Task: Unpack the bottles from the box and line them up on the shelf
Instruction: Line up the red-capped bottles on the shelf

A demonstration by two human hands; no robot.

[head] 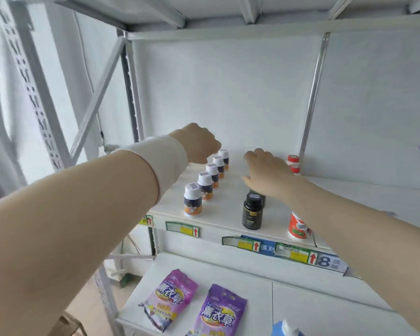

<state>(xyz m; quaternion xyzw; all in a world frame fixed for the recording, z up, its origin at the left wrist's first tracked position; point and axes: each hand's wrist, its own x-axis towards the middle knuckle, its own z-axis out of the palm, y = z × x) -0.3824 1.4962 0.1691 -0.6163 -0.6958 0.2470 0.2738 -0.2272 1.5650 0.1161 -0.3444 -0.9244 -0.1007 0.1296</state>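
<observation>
Now, right fingers (252, 156) loose above black bottle (252, 212).

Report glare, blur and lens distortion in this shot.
Head view: wide-angle lens bows the shelf posts and swells the near forearms; flat bright light washes out the white shelf; overall soft, so the labels on the white-capped bottles are unreadable.

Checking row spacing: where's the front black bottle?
Head view, centre: black bottle stands at the shelf front, between the white-capped bottles on its left and a red-and-white bottle on its right.
</observation>
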